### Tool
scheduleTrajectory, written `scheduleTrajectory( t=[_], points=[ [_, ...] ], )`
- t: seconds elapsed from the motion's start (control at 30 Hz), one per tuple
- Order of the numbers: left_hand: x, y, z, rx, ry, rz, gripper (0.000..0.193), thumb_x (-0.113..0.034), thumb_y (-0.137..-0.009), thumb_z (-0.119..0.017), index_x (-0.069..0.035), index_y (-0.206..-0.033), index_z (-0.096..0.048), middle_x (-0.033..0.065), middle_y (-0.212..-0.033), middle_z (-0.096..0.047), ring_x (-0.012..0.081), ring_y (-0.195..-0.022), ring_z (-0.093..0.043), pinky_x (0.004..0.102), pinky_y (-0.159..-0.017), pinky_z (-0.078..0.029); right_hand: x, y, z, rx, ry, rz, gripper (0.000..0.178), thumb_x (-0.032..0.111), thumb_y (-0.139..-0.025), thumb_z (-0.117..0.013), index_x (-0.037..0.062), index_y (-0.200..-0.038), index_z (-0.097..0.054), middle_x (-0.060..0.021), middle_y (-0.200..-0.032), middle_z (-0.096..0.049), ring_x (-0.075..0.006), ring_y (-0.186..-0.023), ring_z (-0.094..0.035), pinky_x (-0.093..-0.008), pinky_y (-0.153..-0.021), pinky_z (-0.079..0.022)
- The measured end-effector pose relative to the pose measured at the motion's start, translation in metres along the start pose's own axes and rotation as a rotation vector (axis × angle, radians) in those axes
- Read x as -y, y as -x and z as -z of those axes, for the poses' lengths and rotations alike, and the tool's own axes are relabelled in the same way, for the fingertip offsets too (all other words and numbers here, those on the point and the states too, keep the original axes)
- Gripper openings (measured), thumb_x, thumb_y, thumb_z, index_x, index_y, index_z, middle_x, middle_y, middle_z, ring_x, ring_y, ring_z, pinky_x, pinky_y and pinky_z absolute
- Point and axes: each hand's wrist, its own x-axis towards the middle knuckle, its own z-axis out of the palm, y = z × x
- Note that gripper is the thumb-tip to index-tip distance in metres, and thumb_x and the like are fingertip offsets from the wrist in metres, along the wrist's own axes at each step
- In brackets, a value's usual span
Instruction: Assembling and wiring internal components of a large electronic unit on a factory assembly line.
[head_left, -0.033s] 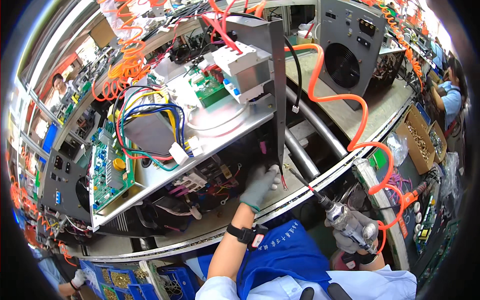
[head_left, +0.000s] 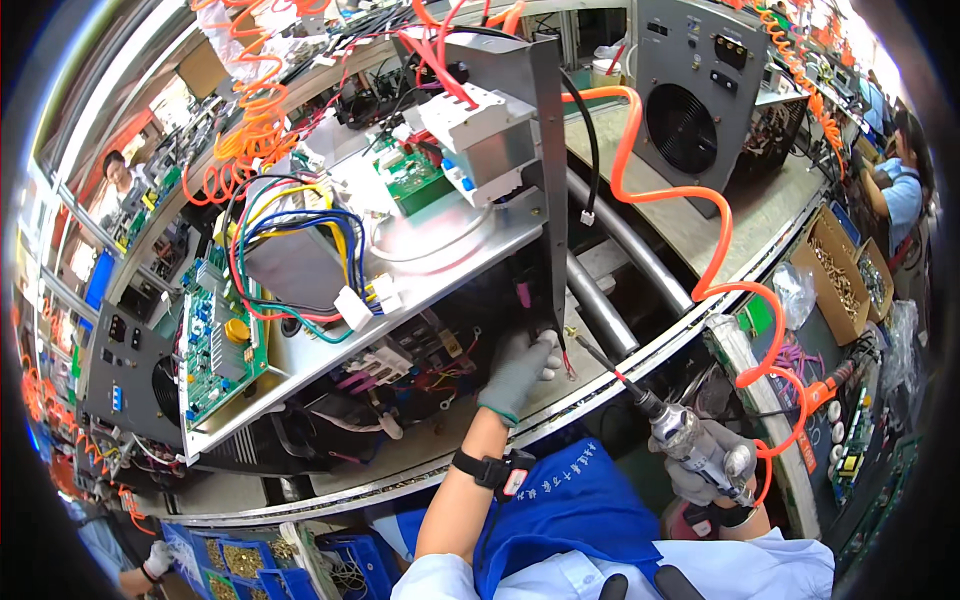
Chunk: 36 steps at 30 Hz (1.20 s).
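My right hand [head_left: 715, 462], in a grey glove, grips a pneumatic screwdriver [head_left: 682, 432]. Its long bit [head_left: 603, 358] points up and left, with a small brass-coloured screw [head_left: 571, 331] at or close to the tip. Just left of that, my gloved left hand [head_left: 515, 375] has its fingers curled beside the lower end of an upright dark metal panel [head_left: 552, 190]. What those fingers hold is hidden. A thin red and black wire [head_left: 567, 360] with a ring end hangs by them. The panel belongs to an open metal chassis [head_left: 425, 268] carrying a green circuit board [head_left: 410, 180] and bundled wires [head_left: 305, 225].
An orange coiled air hose [head_left: 722, 230] loops down to the tool. Steel rollers [head_left: 600, 300] lie behind the panel. A grey unit with a fan [head_left: 690, 100] stands back right. Boxes of screws [head_left: 835, 275] sit at right, blue bins [head_left: 240, 560] lower left. Other people work nearby.
The chassis and its upright panel have shifted slightly to the left. Both my hands and the screwdriver stay almost where they were.
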Motion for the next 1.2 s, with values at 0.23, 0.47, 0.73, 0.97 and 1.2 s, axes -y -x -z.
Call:
scheduleTrajectory(
  t=[0.23, 0.47, 0.73, 0.97, 1.2],
  points=[
    [0.003, 0.008, -0.006, 0.026, 0.038, -0.012, 0.019, -0.006, -0.083, -0.057, 0.002, -0.100, -0.062, 0.0076, -0.084, -0.068, 0.0070, -0.062, -0.059, 0.0181, -0.050, -0.046, 0.003, 0.000, 0.003, 0.042, 0.022, -0.046, 0.084, 0.029, -0.056, -0.076, -0.0124, -0.120, -0.041, -0.0141, -0.067, -0.051, -0.0142, -0.046, -0.046, -0.0267, -0.037, -0.037],
    [-0.021, 0.017, -0.010, -0.172, 0.407, -0.304, 0.017, -0.013, -0.086, -0.066, -0.001, -0.098, -0.065, 0.0076, -0.087, -0.069, 0.0068, -0.059, -0.058, 0.0203, -0.049, -0.044, 0.002, 0.005, 0.009, 0.139, -0.043, -0.076, 0.092, 0.022, -0.064, -0.077, -0.0155, -0.132, -0.027, -0.0139, -0.068, -0.050, -0.0163, -0.049, -0.045, -0.0277, -0.042, -0.032],
    [-0.071, 0.025, 0.005, 0.054, 0.748, -0.088, 0.029, -0.023, -0.089, -0.064, -0.003, -0.110, -0.058, 0.0119, -0.091, -0.068, 0.0164, -0.073, -0.064, 0.0236, -0.051, -0.050, 0.001, 0.007, 0.004, 0.111, -0.057, -0.064, 0.091, 0.020, -0.061, -0.077, -0.0158, -0.130, -0.030, -0.0131, -0.066, -0.048, -0.0156, -0.047, -0.042, -0.0283, -0.041, -0.030],
    [-0.079, 0.036, 0.022, 0.173, 0.757, 0.033, 0.032, -0.011, -0.087, -0.063, 0.002, -0.117, -0.056, 0.0141, -0.104, -0.065, 0.0225, -0.088, -0.066, 0.0301, -0.073, -0.056, 0.006, 0.023, 0.011, 0.109, -0.031, -0.066, 0.086, 0.018, -0.062, -0.075, -0.0148, -0.129, -0.030, -0.0139, -0.070, -0.050, -0.0155, -0.048, -0.043, -0.0283, -0.042, -0.033],
    [-0.062, 0.023, 0.035, -0.061, 0.188, -0.136, 0.025, -0.015, -0.084, -0.070, 0.003, -0.101, -0.067, 0.0072, -0.096, -0.067, 0.0124, -0.075, -0.062, 0.0273, -0.071, -0.053, 0.012, 0.016, 0.007, -0.034, 0.249, -0.332, 0.085, 0.035, -0.057, -0.082, -0.0043, -0.120, -0.042, -0.0101, -0.075, -0.056, -0.0152, -0.059, -0.056, -0.0253, -0.049, -0.045]
  ],
)
